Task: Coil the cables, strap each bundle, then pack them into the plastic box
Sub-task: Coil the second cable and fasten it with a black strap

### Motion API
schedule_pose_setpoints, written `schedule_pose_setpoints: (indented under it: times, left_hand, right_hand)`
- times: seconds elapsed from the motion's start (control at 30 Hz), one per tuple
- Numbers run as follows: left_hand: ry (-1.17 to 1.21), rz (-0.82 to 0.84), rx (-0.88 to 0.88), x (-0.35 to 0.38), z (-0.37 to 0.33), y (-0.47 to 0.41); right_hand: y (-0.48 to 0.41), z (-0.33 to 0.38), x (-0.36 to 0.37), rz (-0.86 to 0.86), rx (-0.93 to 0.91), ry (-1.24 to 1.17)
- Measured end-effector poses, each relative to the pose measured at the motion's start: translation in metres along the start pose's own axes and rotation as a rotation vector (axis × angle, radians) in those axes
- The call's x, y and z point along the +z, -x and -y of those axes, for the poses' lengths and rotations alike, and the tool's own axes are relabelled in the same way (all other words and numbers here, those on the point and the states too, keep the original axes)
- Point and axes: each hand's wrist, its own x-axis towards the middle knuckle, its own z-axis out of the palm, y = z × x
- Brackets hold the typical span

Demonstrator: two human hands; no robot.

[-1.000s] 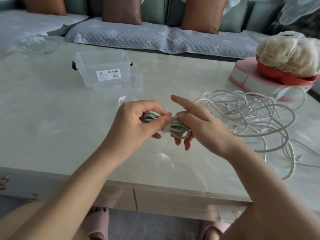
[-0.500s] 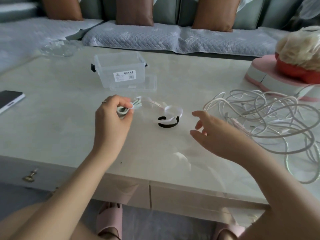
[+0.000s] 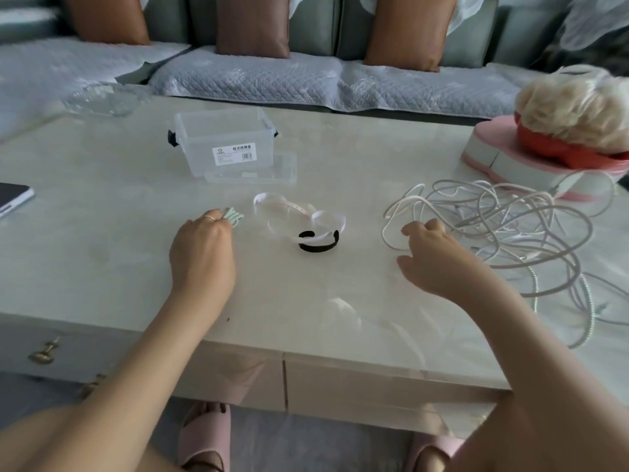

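Note:
My left hand (image 3: 201, 253) grips a small coiled cable bundle (image 3: 233, 216), pale green and white, low over the table left of centre. My right hand (image 3: 432, 253) reaches to the left edge of a tangle of white cables (image 3: 493, 233) on the right, fingers curled at a strand; whether it holds one I cannot tell. Loose straps (image 3: 299, 216), white and pink, lie between my hands with a black strap (image 3: 318, 246). The clear plastic box (image 3: 224, 144) stands open further back, its lid (image 3: 252, 170) lying in front of it.
A dark phone (image 3: 12, 199) lies at the table's left edge. A glass dish (image 3: 102, 98) sits at the back left. A pink and white stand with a red bowl and bagged items (image 3: 561, 131) occupies the back right. A sofa runs behind the table.
My hands have parted: the left carried the bundle leftward and down to the table, the right moved right to the cable tangle. The straps on the table are now uncovered.

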Motion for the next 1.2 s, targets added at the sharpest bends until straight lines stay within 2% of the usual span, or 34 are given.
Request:
schedule_pose_setpoints:
  times: [0.1,0.2,0.33,0.4,0.5,0.6,0.7,0.77,0.87,1.0,1.1,1.2]
  left_hand:
    - [0.032,0.022,-0.006,-0.004,-0.008,0.0]
    - [0.074,0.008,0.03,-0.009,-0.02,0.003]
    - [0.408,-0.037,0.273,-0.022,-0.041,0.011]
    - [0.515,0.025,0.364,-0.024,-0.055,0.014]
    - [0.771,0.217,0.324,-0.024,-0.078,0.018]
    - [1.035,0.429,0.225,-0.023,-0.1,0.02]
    - [1.225,0.486,0.24,-0.022,-0.113,0.021]
    - [1.303,0.518,0.303,-0.023,-0.121,0.021]
    - [1.34,0.52,0.304,-0.019,-0.13,0.02]
    - [1.141,0.416,0.24,-0.006,-0.135,0.016]
    - [1.05,0.391,0.111,0.003,-0.136,0.012]
    - [0.867,0.35,0.031,0.007,-0.136,0.009]
  right_hand:
    - [-0.004,-0.006,0.001,0.045,0.023,0.097]
    - [-0.009,-0.008,0.005,-0.034,0.008,0.108]
    - [-0.02,-0.009,0.006,-0.153,-0.095,-0.037]
    - [-0.021,-0.01,0.001,-0.255,-0.189,-0.221]
    - [-0.015,-0.004,-0.01,-0.34,-0.326,-0.633]
    - [-0.008,0.001,-0.018,-0.208,-0.429,-1.072]
    - [-0.003,0.004,-0.021,-0.014,-0.453,-1.372]
    - [-0.002,0.002,-0.025,0.087,-0.466,-1.477]
    - [-0.001,-0.006,-0.03,0.128,-0.488,-1.318]
    - [-0.003,-0.018,-0.034,-0.072,-0.376,-1.003]
    - [-0.009,-0.039,-0.033,-0.258,-0.278,-0.837]
    - [-0.006,-0.066,-0.033,-0.392,-0.202,-0.775]
